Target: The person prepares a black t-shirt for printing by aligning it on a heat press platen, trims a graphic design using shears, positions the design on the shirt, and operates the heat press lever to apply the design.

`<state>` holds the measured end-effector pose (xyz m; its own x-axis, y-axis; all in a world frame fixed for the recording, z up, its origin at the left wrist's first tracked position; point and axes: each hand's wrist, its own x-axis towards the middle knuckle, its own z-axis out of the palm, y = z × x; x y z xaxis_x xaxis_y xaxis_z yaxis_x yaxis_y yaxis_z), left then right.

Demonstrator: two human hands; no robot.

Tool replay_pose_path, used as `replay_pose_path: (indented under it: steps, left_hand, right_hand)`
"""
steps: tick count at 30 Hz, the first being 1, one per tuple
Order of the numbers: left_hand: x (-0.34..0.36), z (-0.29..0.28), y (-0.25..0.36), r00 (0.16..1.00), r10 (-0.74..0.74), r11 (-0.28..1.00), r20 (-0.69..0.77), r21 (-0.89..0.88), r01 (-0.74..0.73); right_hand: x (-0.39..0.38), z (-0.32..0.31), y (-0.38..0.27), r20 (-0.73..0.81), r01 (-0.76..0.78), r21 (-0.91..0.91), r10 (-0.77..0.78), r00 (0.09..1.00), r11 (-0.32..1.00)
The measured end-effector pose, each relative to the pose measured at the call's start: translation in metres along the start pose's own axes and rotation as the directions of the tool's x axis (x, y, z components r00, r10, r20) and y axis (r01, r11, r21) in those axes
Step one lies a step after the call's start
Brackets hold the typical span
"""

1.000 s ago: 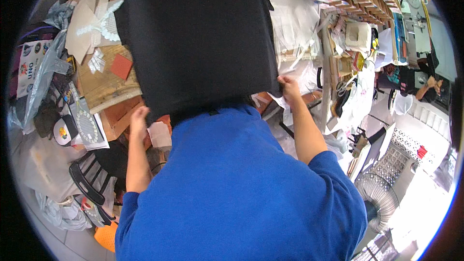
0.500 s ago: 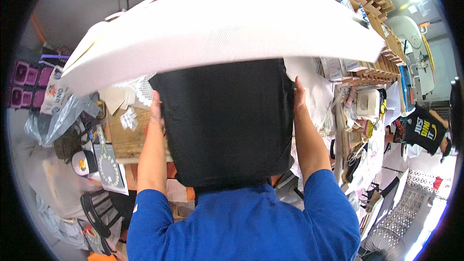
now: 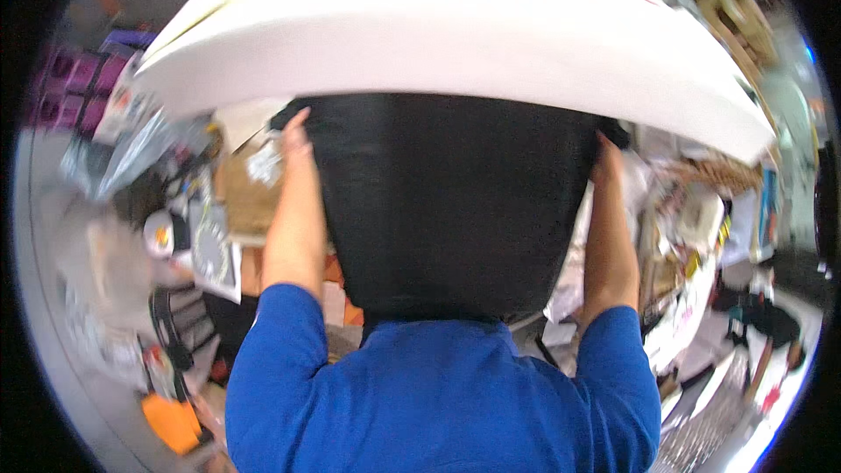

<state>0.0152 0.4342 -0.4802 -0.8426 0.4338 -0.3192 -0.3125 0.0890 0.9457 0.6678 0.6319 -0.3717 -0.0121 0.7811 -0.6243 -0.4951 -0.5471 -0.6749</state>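
Note:
A wide piece of black cloth (image 3: pixel 455 201) is stretched between my two hands, from close to my chest out to a white padded board (image 3: pixel 438 44). Its far edge disappears behind or under the board's near side; which of the two I cannot tell. My left hand (image 3: pixel 298 133) is closed on the far left corner, where a bit of cloth bunches past the fingers. At the far right corner my right hand (image 3: pixel 606 158) grips the opposite side, its fingers partly hidden by the fabric. Whether the cloth is a garment does not show.
To the left lie a wooden board (image 3: pixel 250 188) with small white pieces, a clear plastic bag (image 3: pixel 123 162), a cap (image 3: pixel 160 234) and purple bins (image 3: pixel 74 74). Cluttered shelving, a white container (image 3: pixel 701 215) and another person (image 3: pixel 766 320) are on the right.
My hands have moved farther apart and the left one reaches farther out. The cloth is spread wider. The whole view has shifted and blurred, and the other person stands lower in it.

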Motion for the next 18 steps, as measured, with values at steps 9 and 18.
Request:
replay_pose_path:
  steps: [9,18]
  left_hand:
    - [-0.056,0.047,0.041,0.889,-0.253,0.836,0.381,-0.376,0.399]
    - [-0.061,0.063,0.021,0.976,-0.201,0.928,0.086,-0.302,0.218]
  right_hand:
    - [0.009,-0.022,-0.008,-0.263,0.255,-0.109,-0.276,0.925,0.961]
    - [0.007,0.015,0.017,-0.412,0.206,-0.626,-0.544,0.731,0.752]
